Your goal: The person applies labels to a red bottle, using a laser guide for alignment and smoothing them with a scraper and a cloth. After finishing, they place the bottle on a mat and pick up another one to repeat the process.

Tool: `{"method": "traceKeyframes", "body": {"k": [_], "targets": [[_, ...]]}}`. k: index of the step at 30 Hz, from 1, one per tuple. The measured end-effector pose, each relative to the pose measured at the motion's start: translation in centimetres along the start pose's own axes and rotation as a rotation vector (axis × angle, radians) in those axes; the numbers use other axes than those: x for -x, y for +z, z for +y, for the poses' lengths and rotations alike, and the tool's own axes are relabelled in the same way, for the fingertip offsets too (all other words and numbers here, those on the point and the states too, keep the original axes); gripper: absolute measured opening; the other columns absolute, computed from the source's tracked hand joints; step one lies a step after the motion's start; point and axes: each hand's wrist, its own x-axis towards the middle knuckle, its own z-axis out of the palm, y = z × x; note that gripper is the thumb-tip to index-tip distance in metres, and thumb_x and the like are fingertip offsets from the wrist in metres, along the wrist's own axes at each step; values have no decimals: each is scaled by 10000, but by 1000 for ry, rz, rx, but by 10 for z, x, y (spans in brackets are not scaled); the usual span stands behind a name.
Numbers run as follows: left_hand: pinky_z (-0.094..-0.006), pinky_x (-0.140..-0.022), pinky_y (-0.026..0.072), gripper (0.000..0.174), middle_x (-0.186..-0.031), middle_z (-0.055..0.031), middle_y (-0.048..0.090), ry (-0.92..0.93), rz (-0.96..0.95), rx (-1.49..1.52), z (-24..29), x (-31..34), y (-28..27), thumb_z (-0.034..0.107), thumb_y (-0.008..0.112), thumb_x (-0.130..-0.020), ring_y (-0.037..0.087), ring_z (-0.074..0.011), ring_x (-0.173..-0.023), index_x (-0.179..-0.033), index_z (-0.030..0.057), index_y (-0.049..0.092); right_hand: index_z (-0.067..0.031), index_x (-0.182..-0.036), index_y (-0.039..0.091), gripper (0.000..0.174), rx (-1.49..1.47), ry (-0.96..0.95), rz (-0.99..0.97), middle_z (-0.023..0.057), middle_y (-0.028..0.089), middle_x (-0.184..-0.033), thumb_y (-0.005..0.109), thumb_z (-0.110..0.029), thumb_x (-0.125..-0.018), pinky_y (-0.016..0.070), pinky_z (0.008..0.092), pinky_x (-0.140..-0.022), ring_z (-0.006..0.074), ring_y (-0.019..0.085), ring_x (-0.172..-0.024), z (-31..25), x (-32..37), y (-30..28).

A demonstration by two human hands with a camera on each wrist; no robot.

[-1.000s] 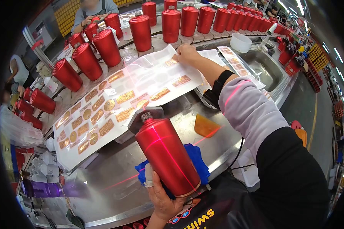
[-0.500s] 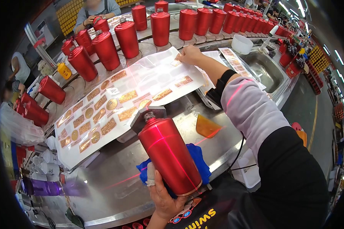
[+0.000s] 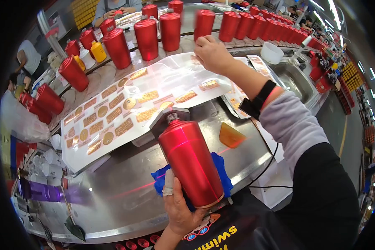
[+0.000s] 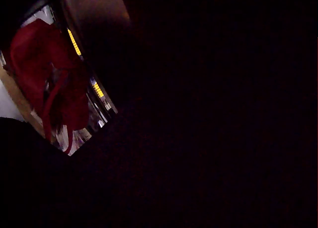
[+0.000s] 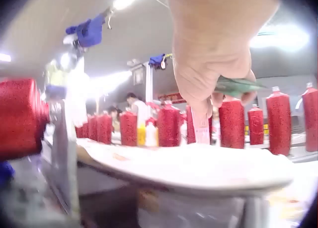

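A shiny red bottle lies tilted in front of me, its neck at a dark angular holder and a blue cloth beneath it. My left hand grips the bottle near its base; one finger has a white wrap. At the far edge of a white sheet of gold labels, my right hand is raised. In the right wrist view its fingertips pinch a small pale pink label, and a green flat piece shows within the hand. The left wrist view is mostly dark.
Rows of red bottles stand on a conveyor beyond the sheet. An amber scraper lies on the metal table. To the right are a sink and a white tub. A purple cup lies at left.
My right hand has lifted from the sheet's far edge. The conveyor bottles have shifted, with yellow bottles coming into view. My left hand keeps its grip on the red bottle.
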Motion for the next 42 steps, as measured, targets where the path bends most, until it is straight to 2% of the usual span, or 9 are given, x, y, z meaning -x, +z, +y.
{"method": "traceKeyframes", "body": {"k": [3,8,11,16,18,21,24,31,42], "targets": [[-530,-1038,358,933,-1397,-337,405,17,6,32,-1,0,1,440,723,-839,446,-504,-1252,-1436,-119,272,-35,-922,691,220,-426,-78,-149,171,609,-1034,609,-234,-874,502,419,-836,347,620,-926,-15,-40,-5],[-529,-1048,349,942,-1405,-346,394,31,9,21,3,-5,-2,429,733,-826,444,-506,-1258,-1441,-116,272,-53,-930,698,269,-111,-19,-460,203,524,-1196,580,-287,-874,508,470,-877,374,549,-1071,-61,-63,53],[-525,-1057,344,969,-1413,-352,388,22,17,-57,1,2,-2,428,751,-801,436,-504,-1270,-1446,-114,272,-50,-937,701,259,-185,-134,-280,181,467,-1270,606,-272,-844,512,484,-882,380,474,-1178,-54,-57,68],[-556,-1096,282,991,-1430,-356,359,71,51,-31,5,-4,-5,393,768,-782,419,-493,-1279,-1444,-129,246,-39,-975,693,238,-131,52,-406,163,467,-1291,646,-230,-840,502,562,-890,346,472,-1219,-61,-46,32],[-495,-1023,364,656,-1421,-275,426,92,217,-31,21,-16,-7,263,647,-905,458,-441,-1243,-1429,-11,362,-34,-958,693,211,-229,28,-364,162,496,-1258,645,-205,-844,504,546,-872,341,484,-1200,-60,-39,17],[-483,-956,450,759,-1499,-303,300,145,130,-148,34,-21,-21,243,616,-934,463,-423,-1240,-1504,-21,192,-22,-883,673,153,-340,-74,-230,158,536,-1161,640,-167,-847,514,494,-835,349,520,-1112,-62,-17,-24],[-585,-1102,238,1006,-1411,-319,395,-67,-7,-137,23,-6,-6,401,762,-778,463,-438,-1238,-1452,-119,227,-15,-841,655,120,-445,-169,-117,151,550,-1107,648,-135,-837,513,457,-822,354,530,-1065,-62,11,-60],[-602,-1115,181,1028,-1390,-214,458,-35,-27,-188,19,-5,-2,462,735,-798,511,-360,-1202,-1478,-81,187,-8,-861,637,109,-711,-177,-112,148,533,-1147,703,-57,-791,461,413,-922,357,521,-1081,-79,80,-134],[-567,-1108,231,1001,-1440,-270,384,5,28,-207,23,-9,-3,458,712,-829,435,-415,-1290,-1486,-75,178,-8,-827,639,135,-814,-153,-47,173,553,-1114,724,-112,-819,474,420,-875,377,550,-1030,-96,125,-158]]}}
